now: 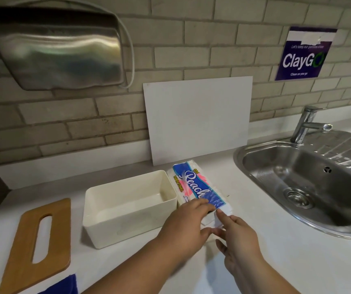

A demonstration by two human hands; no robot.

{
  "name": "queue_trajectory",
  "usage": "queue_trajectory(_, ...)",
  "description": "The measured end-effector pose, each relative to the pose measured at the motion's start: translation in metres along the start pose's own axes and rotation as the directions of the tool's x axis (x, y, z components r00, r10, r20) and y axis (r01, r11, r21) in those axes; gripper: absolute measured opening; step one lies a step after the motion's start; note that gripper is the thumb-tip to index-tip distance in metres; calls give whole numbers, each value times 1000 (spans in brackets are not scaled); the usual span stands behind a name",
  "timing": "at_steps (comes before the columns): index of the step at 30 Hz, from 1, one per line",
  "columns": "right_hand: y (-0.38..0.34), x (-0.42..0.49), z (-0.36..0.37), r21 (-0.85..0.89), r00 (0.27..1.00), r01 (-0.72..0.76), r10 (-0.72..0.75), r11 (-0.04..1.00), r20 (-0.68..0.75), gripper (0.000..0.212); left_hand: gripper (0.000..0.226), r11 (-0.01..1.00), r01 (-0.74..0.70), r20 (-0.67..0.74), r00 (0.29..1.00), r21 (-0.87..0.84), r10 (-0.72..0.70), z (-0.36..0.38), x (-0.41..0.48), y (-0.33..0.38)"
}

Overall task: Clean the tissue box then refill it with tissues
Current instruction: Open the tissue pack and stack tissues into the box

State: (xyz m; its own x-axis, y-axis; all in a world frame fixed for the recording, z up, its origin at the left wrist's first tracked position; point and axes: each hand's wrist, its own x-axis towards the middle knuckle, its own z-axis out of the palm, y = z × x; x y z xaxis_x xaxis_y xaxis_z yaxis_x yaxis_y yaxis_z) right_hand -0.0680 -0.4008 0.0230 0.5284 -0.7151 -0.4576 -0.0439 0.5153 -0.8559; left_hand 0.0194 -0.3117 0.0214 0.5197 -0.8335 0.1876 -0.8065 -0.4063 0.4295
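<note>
The white tissue box stands open and empty on the counter. Its wooden lid, with a slot, lies flat to the left. A blue and white pack of paper towels lies right of the box, touching its right wall, and white tissues stick out of its near end. My left hand holds that near end, fingers on top and thumb below. My right hand is just right of it, its straight index finger touching the protruding tissues.
A steel sink with a tap is set into the counter at the right. A white board leans on the brick wall behind the pack. A steel dispenser hangs at upper left. A blue cloth lies at the front edge.
</note>
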Motion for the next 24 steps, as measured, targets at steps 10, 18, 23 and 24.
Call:
queue_trajectory(10, 16, -2, 11, 21, 993, 80, -78, 997, -91, 11, 55, 998, -53, 12, 999, -22, 53, -3, -3, -11)
queue_trajectory(18, 9, -3, 16, 7, 997, 44, -43, 999, -58, 8, 59, 993, -113, -29, 993, 29, 114, -5, -6, -25)
queue_trajectory(23, 4, -2, 14, 69, 999, -49, 50, 996, -7, 16, 71, 994, -99, 10, 995, 36, 98, -7, -4, -33)
queue_trajectory(24, 3, -1, 13, 87, 998, -65, 65, 994, -5, 20, 72, 994, -104, 9, 995, 46, 104, -8, -4, -34)
